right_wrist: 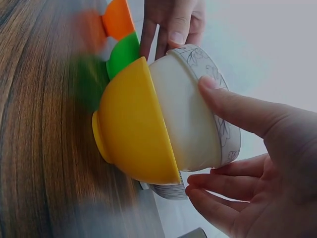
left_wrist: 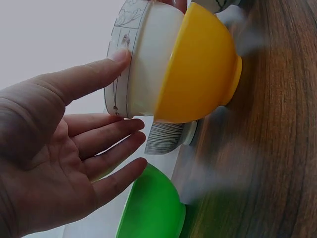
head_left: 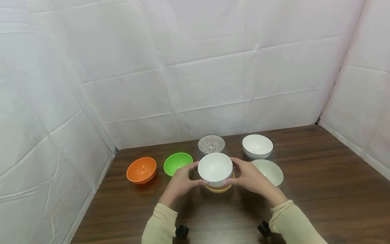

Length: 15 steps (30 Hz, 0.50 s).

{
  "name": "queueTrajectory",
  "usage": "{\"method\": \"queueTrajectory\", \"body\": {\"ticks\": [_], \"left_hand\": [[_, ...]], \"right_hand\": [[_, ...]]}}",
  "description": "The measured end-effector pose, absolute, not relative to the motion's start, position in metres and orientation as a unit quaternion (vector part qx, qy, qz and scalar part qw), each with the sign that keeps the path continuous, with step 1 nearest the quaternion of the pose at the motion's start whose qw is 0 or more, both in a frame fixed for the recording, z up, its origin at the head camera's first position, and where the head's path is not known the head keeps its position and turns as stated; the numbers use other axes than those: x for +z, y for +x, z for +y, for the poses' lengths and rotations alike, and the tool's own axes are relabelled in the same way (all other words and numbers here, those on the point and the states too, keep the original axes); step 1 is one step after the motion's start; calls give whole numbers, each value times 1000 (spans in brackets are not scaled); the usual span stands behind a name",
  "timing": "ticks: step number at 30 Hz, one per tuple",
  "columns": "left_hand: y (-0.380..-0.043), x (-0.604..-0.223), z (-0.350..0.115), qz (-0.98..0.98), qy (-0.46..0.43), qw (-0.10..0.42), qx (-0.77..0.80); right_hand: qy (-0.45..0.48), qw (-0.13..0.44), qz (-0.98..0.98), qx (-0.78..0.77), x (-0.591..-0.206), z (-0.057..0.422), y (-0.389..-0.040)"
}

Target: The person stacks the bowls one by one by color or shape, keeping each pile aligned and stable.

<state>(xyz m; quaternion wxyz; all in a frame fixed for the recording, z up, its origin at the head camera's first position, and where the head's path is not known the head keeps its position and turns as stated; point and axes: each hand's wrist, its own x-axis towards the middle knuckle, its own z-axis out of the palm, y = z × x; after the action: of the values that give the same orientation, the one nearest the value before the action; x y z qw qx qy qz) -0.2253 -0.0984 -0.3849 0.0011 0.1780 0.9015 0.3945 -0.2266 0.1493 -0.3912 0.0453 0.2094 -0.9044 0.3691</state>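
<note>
A white bowl (head_left: 215,168) with a grey floral band around its rim sits partly inside a yellow bowl (left_wrist: 203,69), its upper part standing above the yellow rim. From the left side, my left hand (head_left: 182,180) grips the white bowl, thumb on the patterned band and a fingertip at the rim. My right hand (head_left: 248,176) holds it from the opposite side in the same way, as the right wrist view shows with the thumb (right_wrist: 213,89) on the band. The yellow bowl stands on the wooden table, mostly covered by the white one in the head view.
An orange bowl (head_left: 141,170) and a green bowl (head_left: 176,162) stand to the left. Behind is a grey striped bowl (head_left: 211,143). On the right are a dark-rimmed white bowl (head_left: 257,145) and a pale bowl (head_left: 269,171). White sheeting (head_left: 198,84) borders the brown table (head_left: 320,189).
</note>
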Motion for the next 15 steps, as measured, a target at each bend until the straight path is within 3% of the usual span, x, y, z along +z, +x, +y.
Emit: {"method": "queueTrajectory", "body": {"ticks": [15], "left_hand": [[-228,-392,-95,915,173,13,364]], "right_hand": [[214,26,-912,350,-393,148,-225]]}}
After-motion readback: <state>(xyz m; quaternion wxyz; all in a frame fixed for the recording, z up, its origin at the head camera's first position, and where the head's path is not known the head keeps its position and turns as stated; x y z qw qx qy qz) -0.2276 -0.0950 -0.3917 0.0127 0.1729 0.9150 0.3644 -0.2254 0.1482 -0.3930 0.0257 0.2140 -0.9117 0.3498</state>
